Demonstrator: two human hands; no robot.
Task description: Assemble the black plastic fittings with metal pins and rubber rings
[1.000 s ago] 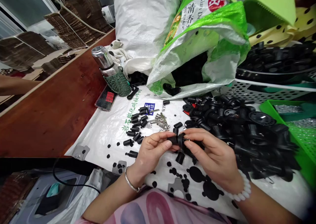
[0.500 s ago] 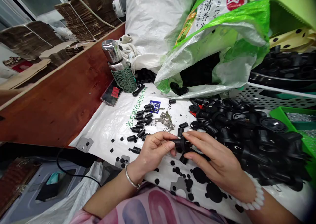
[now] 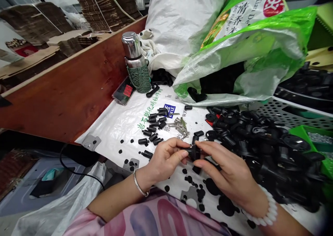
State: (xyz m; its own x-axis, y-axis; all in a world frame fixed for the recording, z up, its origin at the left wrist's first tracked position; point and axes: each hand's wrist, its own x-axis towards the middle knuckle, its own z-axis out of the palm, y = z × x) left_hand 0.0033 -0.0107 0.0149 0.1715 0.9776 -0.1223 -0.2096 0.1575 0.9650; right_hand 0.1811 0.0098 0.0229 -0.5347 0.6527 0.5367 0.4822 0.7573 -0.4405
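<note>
Between my two hands is a small black plastic part with a wider collar and a narrower stem. My left hand pinches its stem between thumb and fingers. The thumb and fingertips of my right hand close on its collar end, partly hiding it. Just beyond my fingers lie loose black cylinders and a small heap of metal strips. Several black plugs with thin tips lie to the left of the strips. A large pile of black plastic parts spreads to the right.
A steel flask in a green net stands at the back left beside a phone. A red-brown board borders the left. Behind are a white sack and an opened green bag. A green tray sits at right.
The camera view has shifted, so the table things appear farther right. Both hands keep hold of the black plastic part, its collar now turned more upright.
</note>
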